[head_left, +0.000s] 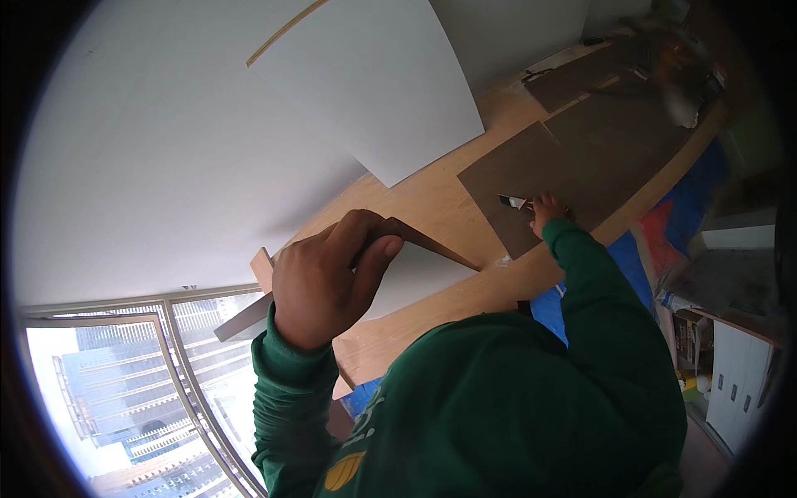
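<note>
My left hand (320,278) is closed on the upper edge of a thin panel, its fingers and thumb pinching the dark edge strip (432,246). The panel's pale face (415,278) slants down toward the wooden tabletop. Further to the right, my right hand (546,212) is down over a brown board (573,153) lying flat. Its fingers are closed around the handle end of what looks like a small paintbrush (515,202), with a dark tip, a pale middle and a reddish handle. The fingers partly hide the handle.
A large white panel (374,83) leans at the back against the white wall (158,141). Under the boards runs a long wooden tabletop (427,195). Blurred items (677,70) stand at the far right. A window (124,390) is at lower left, a white cabinet (739,373) at lower right.
</note>
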A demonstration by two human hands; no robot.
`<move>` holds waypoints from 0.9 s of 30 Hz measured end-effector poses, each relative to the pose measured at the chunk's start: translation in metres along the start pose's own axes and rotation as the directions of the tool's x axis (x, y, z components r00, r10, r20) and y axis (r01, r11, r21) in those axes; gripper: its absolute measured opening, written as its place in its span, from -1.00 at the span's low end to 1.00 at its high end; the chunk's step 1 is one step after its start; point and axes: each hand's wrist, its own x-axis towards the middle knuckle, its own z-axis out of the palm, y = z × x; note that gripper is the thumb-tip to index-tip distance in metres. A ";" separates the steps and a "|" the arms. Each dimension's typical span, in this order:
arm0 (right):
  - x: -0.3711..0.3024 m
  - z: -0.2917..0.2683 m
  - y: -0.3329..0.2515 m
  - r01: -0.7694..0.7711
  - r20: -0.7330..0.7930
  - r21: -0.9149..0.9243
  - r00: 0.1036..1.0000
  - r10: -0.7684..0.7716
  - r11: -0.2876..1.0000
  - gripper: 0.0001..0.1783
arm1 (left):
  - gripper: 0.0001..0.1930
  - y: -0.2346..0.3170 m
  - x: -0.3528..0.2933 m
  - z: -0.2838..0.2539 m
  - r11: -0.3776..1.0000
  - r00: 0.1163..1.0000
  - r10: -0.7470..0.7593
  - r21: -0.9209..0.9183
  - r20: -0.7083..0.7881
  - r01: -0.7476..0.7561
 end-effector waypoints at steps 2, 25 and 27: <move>0.000 0.001 -0.006 0.021 0.011 -0.118 1.000 -0.020 0.993 -0.34 | -0.73 0.001 0.002 0.002 0.994 0.999 -0.053 0.093 -0.011 0.054; -0.091 -0.133 -0.044 0.162 -0.192 0.966 0.971 -0.141 -0.203 -0.40 | -0.86 -0.026 -0.002 -0.008 0.988 0.992 -0.019 -0.156 -0.128 -0.002; -0.118 -0.185 -0.058 0.182 -0.234 0.949 0.953 -0.191 -0.256 -0.41 | -0.81 -0.026 -0.003 -0.008 0.994 0.992 -0.006 -0.105 -0.123 -0.007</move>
